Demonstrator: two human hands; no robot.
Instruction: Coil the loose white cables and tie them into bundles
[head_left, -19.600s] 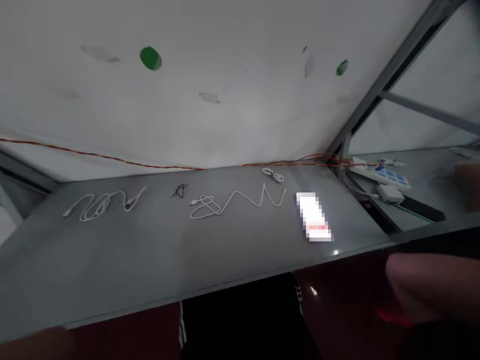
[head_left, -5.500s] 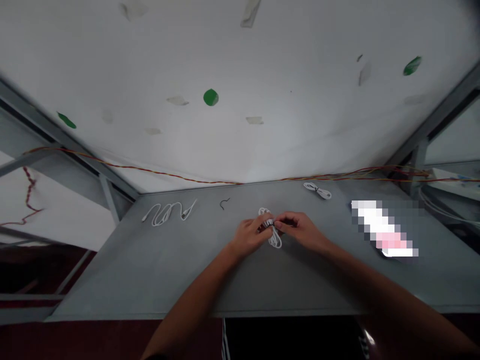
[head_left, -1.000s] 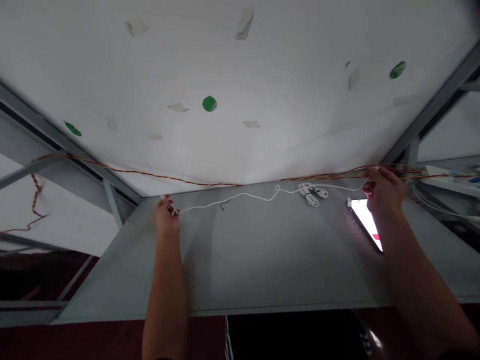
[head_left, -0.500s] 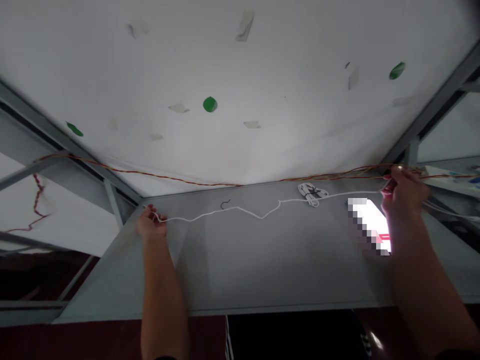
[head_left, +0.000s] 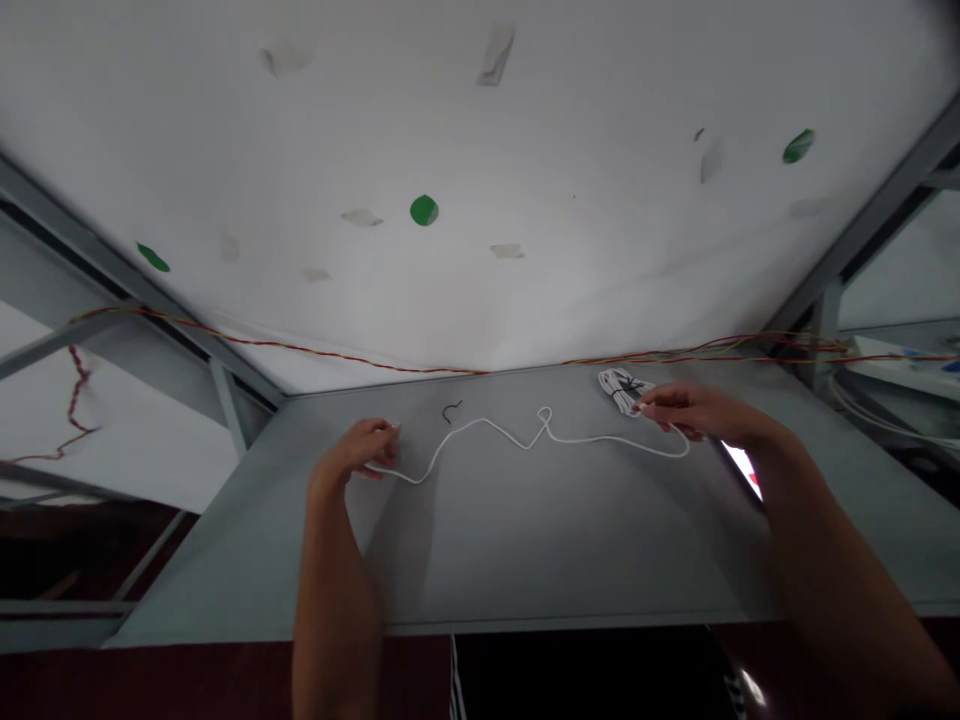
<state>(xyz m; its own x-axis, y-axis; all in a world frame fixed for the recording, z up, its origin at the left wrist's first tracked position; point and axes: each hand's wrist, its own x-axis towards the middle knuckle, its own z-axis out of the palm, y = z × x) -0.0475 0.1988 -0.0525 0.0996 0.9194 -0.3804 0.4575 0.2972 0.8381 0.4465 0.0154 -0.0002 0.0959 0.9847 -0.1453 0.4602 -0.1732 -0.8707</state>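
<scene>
A thin white cable point(head_left: 480, 428) lies in a slack, wavy line across the grey table point(head_left: 525, 540), with a small loop near its middle. My left hand point(head_left: 351, 452) is shut on the cable's left part, close to the table surface. The cable's right part curves up under my right hand point(head_left: 694, 412), whose fingertips pinch it right beside a tied coil of white cable point(head_left: 619, 392). That coil, bound with dark wire, rests near the table's back edge.
A pixelated phone point(head_left: 742, 468) lies on the table, partly hidden by my right forearm. A small black wire piece point(head_left: 451, 411) lies near the back edge. A twisted red-and-yellow wire point(head_left: 360, 358) runs along the wall behind the table.
My hands have moved toward each other, the right one reaching the coil. The stretched cable has gone slack, its right part now curving in a bend toward the front.
</scene>
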